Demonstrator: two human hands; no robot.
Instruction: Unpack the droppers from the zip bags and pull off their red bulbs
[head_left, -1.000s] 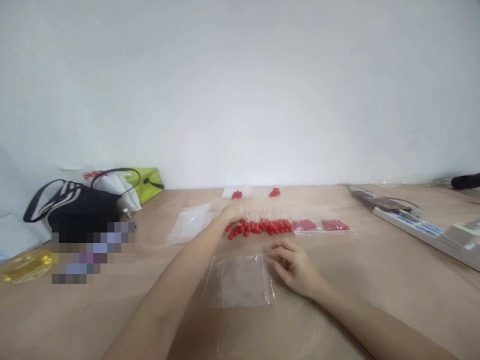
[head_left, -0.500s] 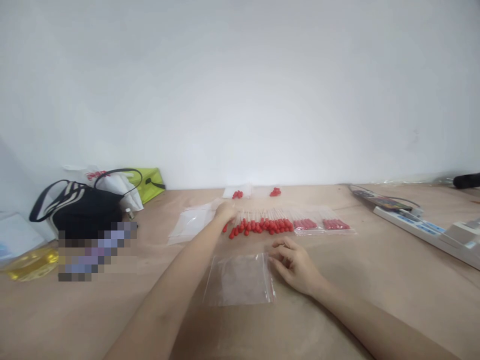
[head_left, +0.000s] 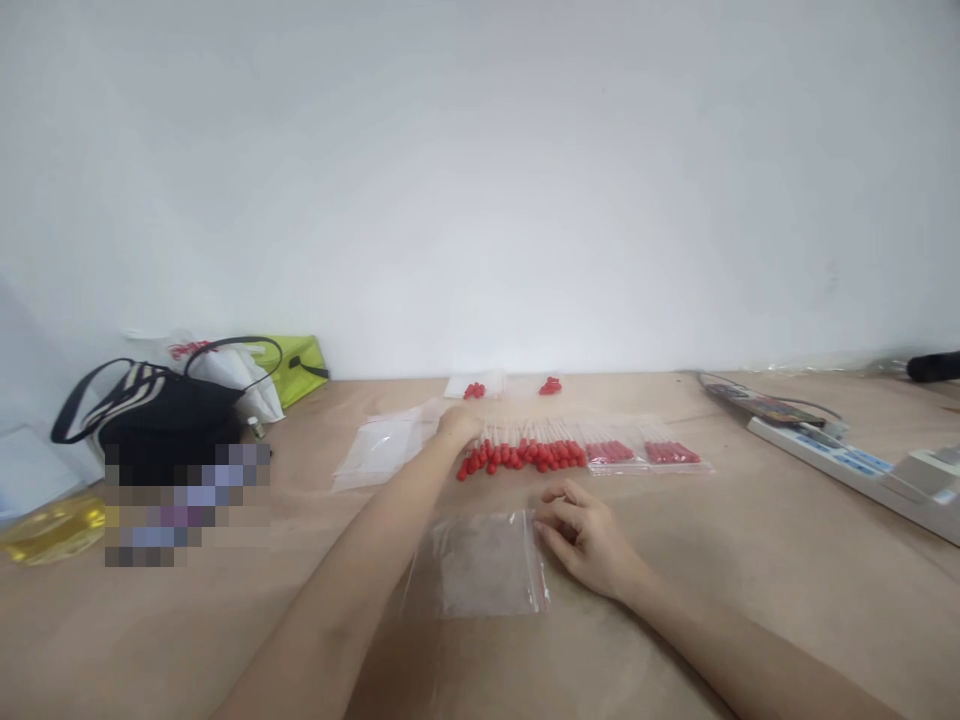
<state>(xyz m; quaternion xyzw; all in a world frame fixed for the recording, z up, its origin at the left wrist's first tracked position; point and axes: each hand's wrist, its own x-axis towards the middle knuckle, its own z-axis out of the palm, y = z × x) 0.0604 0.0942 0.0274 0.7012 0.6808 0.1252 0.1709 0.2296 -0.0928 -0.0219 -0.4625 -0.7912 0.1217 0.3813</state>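
Observation:
My left hand (head_left: 459,428) reaches over the left end of a row of pale sticks with red tips (head_left: 525,452); its fingers are hidden behind the back of the hand. Close to me lies a flat clear zip bag (head_left: 487,565) with nothing visible inside. My right hand (head_left: 581,535) rests at the right, sealed-strip edge of this bag, fingers loosely curled and apart, thumb near or touching the edge. Right of the loose row, two clear bags, a nearer-middle bag (head_left: 609,452) and a far-right bag (head_left: 671,452), hold more red-tipped sticks.
Left of the row lie flat clear bags (head_left: 379,448). Two small groups of red tips, a left group (head_left: 474,390) and a right group (head_left: 550,385), sit by the wall. A black bag (head_left: 169,425) and yellow bottle (head_left: 56,532) stand left; a power strip (head_left: 840,462) lies right.
My left hand has shifted slightly right along the sticks, and the red tip that showed at its left is no longer visible. My right hand stays by the bag.

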